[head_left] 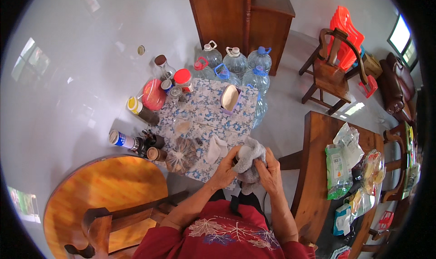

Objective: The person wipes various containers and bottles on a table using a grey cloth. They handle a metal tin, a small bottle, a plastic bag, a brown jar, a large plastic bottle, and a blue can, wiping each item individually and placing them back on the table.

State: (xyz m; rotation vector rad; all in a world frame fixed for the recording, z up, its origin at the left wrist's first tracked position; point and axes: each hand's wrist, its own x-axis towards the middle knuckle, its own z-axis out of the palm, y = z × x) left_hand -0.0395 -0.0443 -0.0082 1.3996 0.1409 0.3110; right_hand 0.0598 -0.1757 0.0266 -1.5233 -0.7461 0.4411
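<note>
Both hands' grip [247, 168] closed around grey cloth [250, 158], cloth between palms

Floor [91, 54]: pale grey, glossy, filling the upper left and centre of the frame, with bright window reflections toward the left edge and upper left. Furniture: a dark wooden cabinet [240, 18] at top centre, a wooden armchair [329, 73] with stacked orange plastic chairs [347, 36] behind it at upper right, a round wooden table [104, 191] with a wooden chair [118, 225] just beside it at lower left, a long wooden table [318, 168] at right, and a dark brown sofa [397, 84] at the far right edge. Light: daylight from a bright window [401, 34] at upper right, with a sunlit patch on the floor below the armchair.
</note>
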